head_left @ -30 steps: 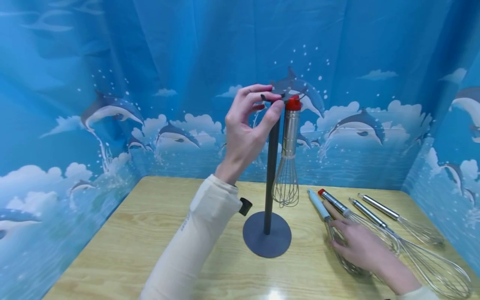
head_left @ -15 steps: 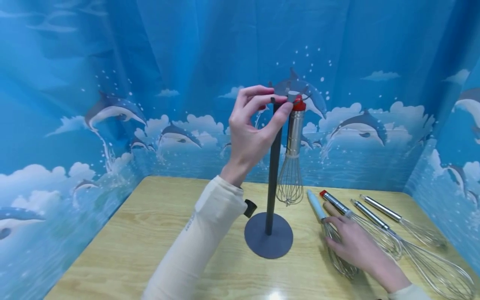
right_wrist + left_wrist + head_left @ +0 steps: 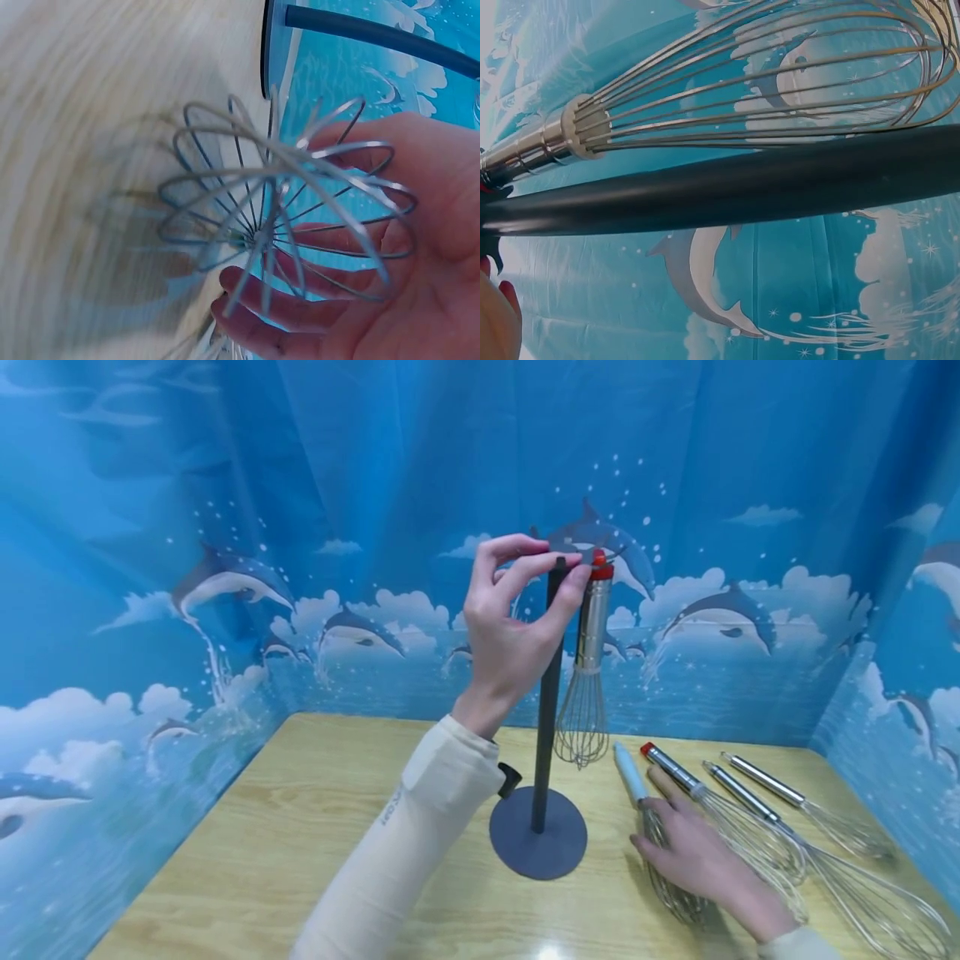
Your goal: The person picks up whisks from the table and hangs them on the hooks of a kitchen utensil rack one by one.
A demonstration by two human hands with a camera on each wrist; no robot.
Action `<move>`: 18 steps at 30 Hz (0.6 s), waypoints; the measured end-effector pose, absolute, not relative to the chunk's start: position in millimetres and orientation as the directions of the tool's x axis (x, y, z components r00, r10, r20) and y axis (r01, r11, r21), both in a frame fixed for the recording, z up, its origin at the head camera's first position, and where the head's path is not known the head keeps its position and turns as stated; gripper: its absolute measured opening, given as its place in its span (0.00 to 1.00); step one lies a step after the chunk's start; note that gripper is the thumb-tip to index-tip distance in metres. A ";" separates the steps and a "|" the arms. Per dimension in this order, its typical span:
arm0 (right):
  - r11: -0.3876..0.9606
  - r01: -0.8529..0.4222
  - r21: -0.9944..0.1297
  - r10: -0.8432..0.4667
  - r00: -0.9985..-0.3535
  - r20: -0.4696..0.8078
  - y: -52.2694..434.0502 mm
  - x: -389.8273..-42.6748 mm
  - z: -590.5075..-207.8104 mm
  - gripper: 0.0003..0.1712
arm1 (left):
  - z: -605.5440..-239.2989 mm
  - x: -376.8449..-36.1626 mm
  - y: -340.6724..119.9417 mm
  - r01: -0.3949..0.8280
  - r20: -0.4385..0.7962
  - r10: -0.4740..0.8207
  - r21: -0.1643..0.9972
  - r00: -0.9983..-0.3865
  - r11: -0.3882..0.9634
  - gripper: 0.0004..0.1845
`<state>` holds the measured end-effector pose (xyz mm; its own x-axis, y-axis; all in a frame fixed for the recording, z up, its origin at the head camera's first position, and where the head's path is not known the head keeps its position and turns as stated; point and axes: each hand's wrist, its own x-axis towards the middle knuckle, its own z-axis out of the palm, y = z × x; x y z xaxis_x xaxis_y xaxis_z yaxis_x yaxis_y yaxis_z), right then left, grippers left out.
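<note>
Hanging from the top of a dark stand (image 3: 547,693) is a whisk with a red cap (image 3: 589,660) — its shiny metal handle points up and its wire cage points down, off the bench (image 3: 247,827). The stand is a thin pole on a round flat foot, near the middle of the bench. The left hand (image 3: 517,610) is up at the top of the pole, with its thumb and fingers curled in and pinching the tip, just beside the red cap. In the left wrist view the pole and the wire cage (image 3: 780,82) run side by side, very close.

Down on the right, the right hand (image 3: 693,860) rests on a whisk with a pale blue handle (image 3: 648,818) that lies on the bench. The right wrist view shows its fingers curled round the wire cage (image 3: 285,225) — the wires are thin, silver and rounded like a ball.

Three more whisks lie to the right, side by side: one with a red end (image 3: 678,772) and two plain silver ones (image 3: 757,806) (image 3: 795,793). A blue curtain with dolphins (image 3: 225,585) stands behind.
</note>
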<state>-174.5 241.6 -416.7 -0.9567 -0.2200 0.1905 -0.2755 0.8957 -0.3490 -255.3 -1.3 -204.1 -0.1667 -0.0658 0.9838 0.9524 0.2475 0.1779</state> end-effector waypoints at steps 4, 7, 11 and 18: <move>0.898 -0.240 -0.368 -0.194 -0.968 0.158 235.8 -176.9 -416.9 0.37 | -203.7 -254.8 0.1 0.943 0.988 -0.064 0.156 -0.143 0.294 0.12; 0.910 -0.226 -0.347 -0.187 -0.972 0.144 234.4 -180.5 -416.8 0.40 | -203.2 -254.5 1.1 0.936 0.990 -0.059 0.142 -0.130 0.322 0.12; 0.914 -0.165 -0.370 -0.156 -0.986 0.055 234.2 -187.2 -415.4 0.42 | -202.4 -254.2 1.3 0.932 0.992 -0.052 0.128 -0.117 0.340 0.12; 0.880 -0.072 -0.470 -0.082 -0.997 -0.002 237.0 -195.2 -416.5 0.38 | -199.8 -255.5 0.2 0.937 0.993 -0.025 0.116 -0.114 0.328 0.12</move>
<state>-195.2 237.0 -416.5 -0.9966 -0.0823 -0.0016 -0.0719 0.8799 -0.4696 -255.5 0.2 -199.8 -0.1140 -0.0249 0.9932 0.9375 0.3282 0.1159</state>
